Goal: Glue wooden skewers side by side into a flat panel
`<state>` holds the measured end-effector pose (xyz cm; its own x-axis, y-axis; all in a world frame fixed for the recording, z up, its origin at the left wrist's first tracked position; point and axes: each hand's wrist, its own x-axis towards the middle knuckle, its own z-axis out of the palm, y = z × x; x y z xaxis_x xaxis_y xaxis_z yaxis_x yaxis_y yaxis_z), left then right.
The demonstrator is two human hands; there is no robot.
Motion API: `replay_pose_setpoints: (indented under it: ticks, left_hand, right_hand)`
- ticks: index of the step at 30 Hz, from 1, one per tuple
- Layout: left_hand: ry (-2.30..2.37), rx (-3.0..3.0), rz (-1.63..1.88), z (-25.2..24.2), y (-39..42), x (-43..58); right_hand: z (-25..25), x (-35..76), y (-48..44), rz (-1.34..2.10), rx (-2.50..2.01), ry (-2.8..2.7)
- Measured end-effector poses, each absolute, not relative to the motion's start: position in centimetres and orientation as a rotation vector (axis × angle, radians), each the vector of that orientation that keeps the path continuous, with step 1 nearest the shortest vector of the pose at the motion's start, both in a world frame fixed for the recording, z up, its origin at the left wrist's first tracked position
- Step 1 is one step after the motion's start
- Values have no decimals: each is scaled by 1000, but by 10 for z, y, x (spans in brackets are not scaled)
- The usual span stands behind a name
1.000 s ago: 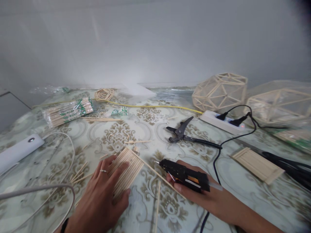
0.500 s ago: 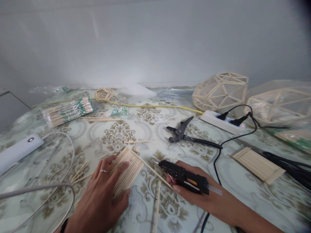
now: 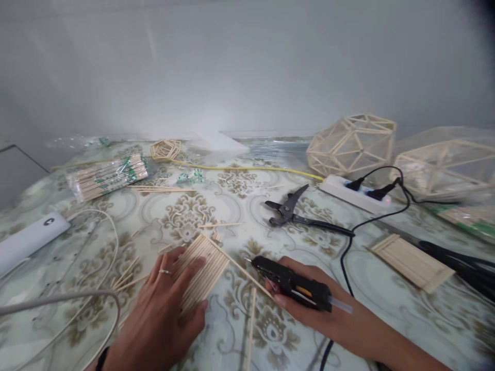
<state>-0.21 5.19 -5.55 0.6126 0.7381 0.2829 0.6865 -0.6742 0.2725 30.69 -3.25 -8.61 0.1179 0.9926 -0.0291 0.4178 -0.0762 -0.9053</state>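
My left hand (image 3: 162,304), a ring on one finger, lies over a panel of wooden sticks (image 3: 207,275) laid side by side on the table. Its index finger stretches across the panel, and the thumb is at the near edge, holding it in place. My right hand (image 3: 305,293) is wrapped round a black glue gun (image 3: 292,283) with a clear glue stick out of its back. The nozzle points left, just above the table and apart from the panel. A long thin stick (image 3: 247,271) runs along the panel's far right edge and passes under my right hand.
Black cutters (image 3: 290,210) lie behind the glue gun. A white power strip (image 3: 353,193) has black plugs and cables. At right are a small wooden panel (image 3: 412,262), black-handled scissors (image 3: 460,265) and a geometric stick frame (image 3: 353,147). Bagged sticks (image 3: 110,178) lie back left.
The glue gun has shifted very slightly to the left and tilted a little in my right hand. My left hand and the panel stay put.
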Motion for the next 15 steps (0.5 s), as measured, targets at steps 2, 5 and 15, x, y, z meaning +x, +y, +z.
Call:
replay_pose_setpoints:
  ticks: [2, 5, 15]
  left_hand:
    - [1199, 2700, 568, -55, 52, -3]
    - [1211, 2693, 553, -56, 51, -3]
    - [1215, 2679, 563, -57, 50, -3]
  right_hand:
    - [-87, 306, -34, 972, -1610, -1345]
    - [-86, 306, -35, 996, -1621, -1296]
    - [-76, 310, -28, 870, -1623, -1525]
